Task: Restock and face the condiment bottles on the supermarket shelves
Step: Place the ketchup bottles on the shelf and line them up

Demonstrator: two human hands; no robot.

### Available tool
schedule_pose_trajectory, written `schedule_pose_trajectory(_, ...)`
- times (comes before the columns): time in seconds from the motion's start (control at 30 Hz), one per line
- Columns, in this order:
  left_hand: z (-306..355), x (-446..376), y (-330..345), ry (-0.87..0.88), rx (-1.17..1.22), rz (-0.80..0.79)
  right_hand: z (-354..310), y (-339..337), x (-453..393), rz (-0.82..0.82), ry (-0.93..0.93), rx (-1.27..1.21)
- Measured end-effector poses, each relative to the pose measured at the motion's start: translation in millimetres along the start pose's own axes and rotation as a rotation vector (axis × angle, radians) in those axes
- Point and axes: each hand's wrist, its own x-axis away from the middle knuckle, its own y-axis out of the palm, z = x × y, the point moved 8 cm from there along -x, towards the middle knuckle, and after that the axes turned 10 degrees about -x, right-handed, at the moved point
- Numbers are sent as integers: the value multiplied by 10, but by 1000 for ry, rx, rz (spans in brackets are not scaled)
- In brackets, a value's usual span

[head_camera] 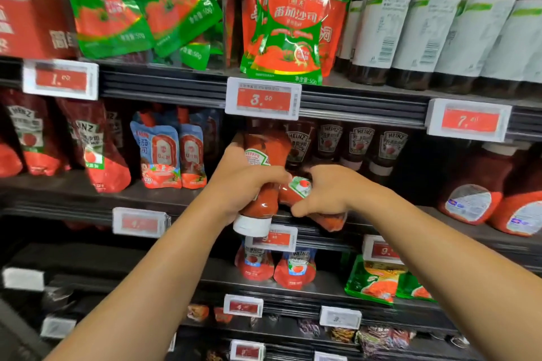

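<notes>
Ketchup bottle (262, 176) in left hand (243, 182)

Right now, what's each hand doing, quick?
Left hand: gripping an upside-down ketchup bottle, white cap down.
Right hand: gripping a second ketchup bottle, lying tilted against the first.

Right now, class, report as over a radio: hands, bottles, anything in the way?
Left hand grips upside-down ketchup bottle, white cap down. Right hand grips second ketchup bottle, tilted. Both off the shelf; Heinz row stands behind.
</notes>
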Motion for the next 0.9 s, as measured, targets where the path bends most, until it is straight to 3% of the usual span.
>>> schedule_pose_trajectory(0.17, 155, -31, 84, 6, -15, -7, -248, 40, -86, -23, -113, 66)
schedule_pose_trajectory(0.27, 199, -48, 175, -20, -25, -33, -137, -239, 121, 107, -141, -37)
schedule_pose_trajectory(0.37, 262, -50, 356, -15, -32, -100, 57, -586, 468, 313, -247, -623)
schedule_pose_trajectory(0.43, 323, -54, 556, -10, -60, -144, 161, -576, 603, 255, -301, -1050)
schedule_pose_trajectory(0.47, 343, -72, 657, -5, -88, -155, 191, -522, 648, 205, -308, -1101)
schedule_pose_trajectory(0.53, 382, -99, 864, -5, -145, -172, 269, -399, 722, 170, -280, -1014)
schedule_pose_trajectory(0.9, 343, -455, 1672, 16, -401, -226, 1224, -485, 622, 552, -190, -1004)
